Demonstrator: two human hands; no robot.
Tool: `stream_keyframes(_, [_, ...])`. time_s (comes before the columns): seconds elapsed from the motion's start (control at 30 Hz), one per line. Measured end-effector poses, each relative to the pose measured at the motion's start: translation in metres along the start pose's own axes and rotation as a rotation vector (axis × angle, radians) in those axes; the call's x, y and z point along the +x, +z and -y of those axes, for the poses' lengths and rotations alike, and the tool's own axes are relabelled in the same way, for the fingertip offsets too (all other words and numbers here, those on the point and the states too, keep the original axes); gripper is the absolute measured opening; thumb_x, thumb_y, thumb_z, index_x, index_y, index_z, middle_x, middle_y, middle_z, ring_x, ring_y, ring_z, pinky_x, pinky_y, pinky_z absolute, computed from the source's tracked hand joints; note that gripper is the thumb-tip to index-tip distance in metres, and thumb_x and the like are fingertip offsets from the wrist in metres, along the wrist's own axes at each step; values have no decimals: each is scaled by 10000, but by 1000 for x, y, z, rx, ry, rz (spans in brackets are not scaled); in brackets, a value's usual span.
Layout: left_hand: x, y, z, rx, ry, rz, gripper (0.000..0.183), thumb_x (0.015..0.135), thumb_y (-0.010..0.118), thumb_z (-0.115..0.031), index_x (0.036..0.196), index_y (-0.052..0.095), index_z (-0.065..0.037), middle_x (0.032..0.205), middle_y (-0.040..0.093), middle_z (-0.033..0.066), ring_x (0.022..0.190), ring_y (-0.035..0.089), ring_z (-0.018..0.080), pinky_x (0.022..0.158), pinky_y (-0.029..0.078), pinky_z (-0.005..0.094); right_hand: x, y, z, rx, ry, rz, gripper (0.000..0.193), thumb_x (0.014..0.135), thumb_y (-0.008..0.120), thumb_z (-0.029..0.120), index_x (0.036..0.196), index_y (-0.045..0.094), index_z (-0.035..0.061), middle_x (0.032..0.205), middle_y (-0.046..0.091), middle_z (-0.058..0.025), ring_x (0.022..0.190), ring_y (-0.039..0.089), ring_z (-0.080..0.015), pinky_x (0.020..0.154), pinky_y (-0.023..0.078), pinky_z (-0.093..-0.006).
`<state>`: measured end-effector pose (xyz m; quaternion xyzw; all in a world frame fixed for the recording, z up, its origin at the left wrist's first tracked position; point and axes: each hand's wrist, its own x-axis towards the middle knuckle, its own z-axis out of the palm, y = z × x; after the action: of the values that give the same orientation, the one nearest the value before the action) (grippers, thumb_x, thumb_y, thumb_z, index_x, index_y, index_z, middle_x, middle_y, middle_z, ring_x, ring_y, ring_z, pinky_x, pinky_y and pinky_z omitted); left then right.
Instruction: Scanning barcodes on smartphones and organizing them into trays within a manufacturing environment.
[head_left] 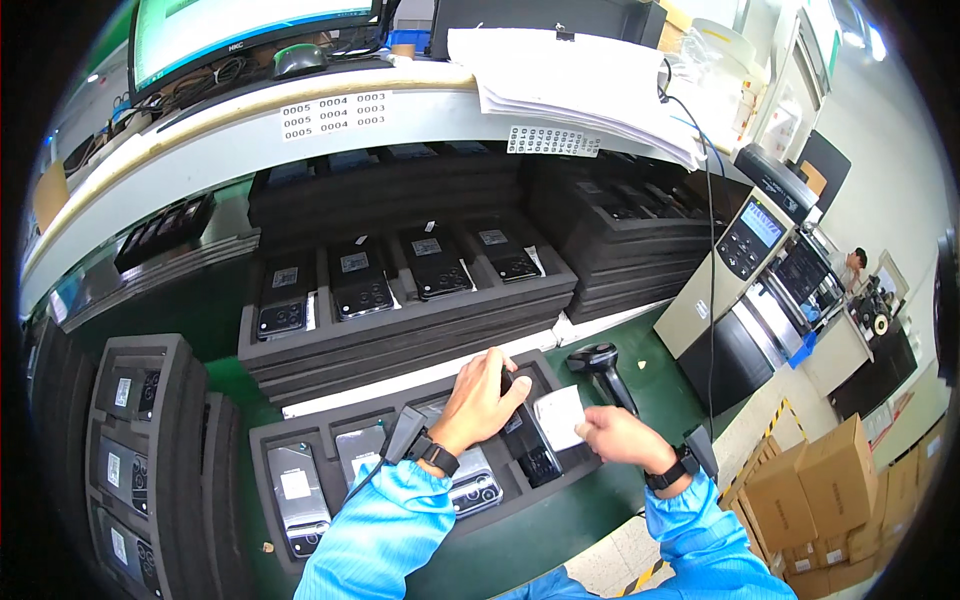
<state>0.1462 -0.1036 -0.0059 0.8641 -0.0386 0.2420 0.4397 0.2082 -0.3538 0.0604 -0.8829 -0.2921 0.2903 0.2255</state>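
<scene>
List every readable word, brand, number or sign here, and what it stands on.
Wording is not copied here, only placed:
Left shelf label: rows of black digits.
Right shelf label: digits turned sideways.
Monitor: brand mark on its bezel; screen text blurred.
Grey machine: display text too small.
White slip in the right hand: any print too small.
Cardboard box: faint print, unreadable.

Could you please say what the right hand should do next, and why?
Probably lower the white slip beside the dark phone: the right hand holds it nearby, the left hand touches that phone, and phones in the rear tray have slips alongside.
</scene>
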Motion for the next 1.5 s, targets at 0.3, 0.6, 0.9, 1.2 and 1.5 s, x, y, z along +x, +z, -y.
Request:
stream_keyframes(0.3, [-9, 4, -1, 360, 83, 58, 488, 916, 658, -417, 1251, 598, -68, 1410, 496, 237, 1292, 485, 409, 1090, 364, 510, -5, -11, -7, -25, 128, -599, 409, 793, 818, 398, 899, 656, 38, 752, 672, -145, 708, 658, -313, 682, 526, -429])
stream_keyframes(0.6, [-19, -21, -11, 381, 23, 154, 532, 876, 688, -357, 1320, 580, -84, 1399, 517, 191, 1335, 464, 390, 1124, 350, 492, 31, -10, -37, 54, 15, -710, 696, 783, 794, 234, 1390, 547, 1, 744, 644, -96, 661, 623, -179, 635, 508, -350])
stream_keyframes(0.9, [-72, -94, 8, 248, -72, 142, 266, 899, 676, -247, 1103, 645, -78, 1389, 550, 169, 1279, 530, 373, 1072, 402, 472, -19, 31, 51, 1238, 88, 475, 446, 968, 683, 311, 1284, 598, 8, 770, 625, -40, 567, 564, -134, 507, 463, -269])
stream_keyframes(1.2, [-69, -87, 10, 377, -20, 114, 386, 933, 645, -276, 1297, 627, -151, 1402, 534, 164, 1314, 485, 379, 1090, 378, 493, -18, 62, 71, 1135, 22, 553, 345, 1003, 644, 254, 1263, 535, 55, 871, 690, -120, 584, 620, -141, 493, 486, -263])
stream_keyframes(1.5, [-81, -77, 0, 537, 69, 134, 524, 969, 607, -315, 1483, 514, -280, 1511, 420, 213, 1364, 435, 376, 1107, 339, 515, -3, 7, 6, 718, 39, -363, 268, 833, 695, -5, 1082, 598, 14, 763, 647, -50, 592, 633, -140, 539, 528, -288])
